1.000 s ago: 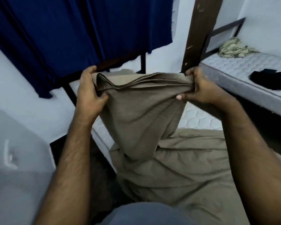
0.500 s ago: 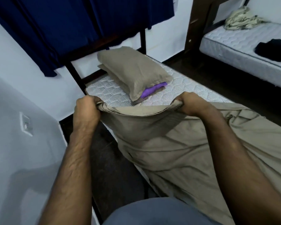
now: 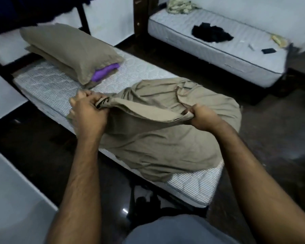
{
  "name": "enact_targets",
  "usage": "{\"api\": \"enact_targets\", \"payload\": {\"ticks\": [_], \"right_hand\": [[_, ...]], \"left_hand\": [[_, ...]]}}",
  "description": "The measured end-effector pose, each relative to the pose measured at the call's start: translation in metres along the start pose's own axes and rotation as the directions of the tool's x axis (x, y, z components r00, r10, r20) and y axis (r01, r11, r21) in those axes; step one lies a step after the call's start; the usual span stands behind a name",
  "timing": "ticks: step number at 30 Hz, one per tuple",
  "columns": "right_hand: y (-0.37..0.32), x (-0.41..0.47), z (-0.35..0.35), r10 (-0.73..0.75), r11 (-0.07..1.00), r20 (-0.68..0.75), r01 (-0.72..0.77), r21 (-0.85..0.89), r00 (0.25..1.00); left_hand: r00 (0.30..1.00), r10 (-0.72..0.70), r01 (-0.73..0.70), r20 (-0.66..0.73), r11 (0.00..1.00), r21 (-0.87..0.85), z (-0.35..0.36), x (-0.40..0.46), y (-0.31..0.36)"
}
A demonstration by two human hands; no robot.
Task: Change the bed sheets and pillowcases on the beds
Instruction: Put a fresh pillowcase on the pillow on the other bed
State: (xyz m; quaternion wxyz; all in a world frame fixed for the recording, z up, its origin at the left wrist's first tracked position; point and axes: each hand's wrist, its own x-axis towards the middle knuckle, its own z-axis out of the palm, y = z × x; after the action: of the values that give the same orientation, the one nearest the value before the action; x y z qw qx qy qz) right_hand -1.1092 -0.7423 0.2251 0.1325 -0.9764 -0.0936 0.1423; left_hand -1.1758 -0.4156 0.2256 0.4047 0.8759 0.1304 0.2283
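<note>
Gripping one edge of the tan sheet [image 3: 158,138], the left hand [image 3: 88,113] and right hand [image 3: 203,117] have fingers curled tight on cloth bunched over the bare mattress [image 3: 48,87]. At eleven o'clock lie stacked pillows [image 3: 67,48]; at one o'clock, black clothes [image 3: 211,35] on another bed [image 3: 201,48].

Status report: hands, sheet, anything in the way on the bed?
Left hand and right hand both gripping the sheet edge. Sheet bunched on the bare mattress. Pillows stacked at the far end.
</note>
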Motion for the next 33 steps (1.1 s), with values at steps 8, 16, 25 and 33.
{"api": "enact_targets", "payload": {"ticks": [8, 16, 25, 33], "right_hand": [[0.071, -0.077, -0.016, 0.228, 0.965, -0.236, -0.188, 0.182, 0.944], [0.169, -0.096, -0.030, 0.177, 0.953, -0.173, -0.125, 0.275, 0.969], [0.293, -0.065, -0.016, 0.001, 0.981, 0.061, -0.012, 0.193, 0.998], [0.310, -0.087, -0.047, -0.347, 0.938, 0.345, 0.314, 0.148, 0.872]], "left_hand": [[0.980, 0.045, 0.042, 0.192, 0.902, -0.429, 0.067, -0.055, 0.064], [0.987, -0.014, 0.090, 0.161, 0.876, -0.473, 0.118, -0.102, 0.133], [0.860, -0.196, 0.129, 0.472, 0.977, 0.172, 0.157, -0.218, 0.205], [0.856, -0.507, 0.373, 0.099, 0.739, 0.561, 0.165, -0.298, 0.232]]}}
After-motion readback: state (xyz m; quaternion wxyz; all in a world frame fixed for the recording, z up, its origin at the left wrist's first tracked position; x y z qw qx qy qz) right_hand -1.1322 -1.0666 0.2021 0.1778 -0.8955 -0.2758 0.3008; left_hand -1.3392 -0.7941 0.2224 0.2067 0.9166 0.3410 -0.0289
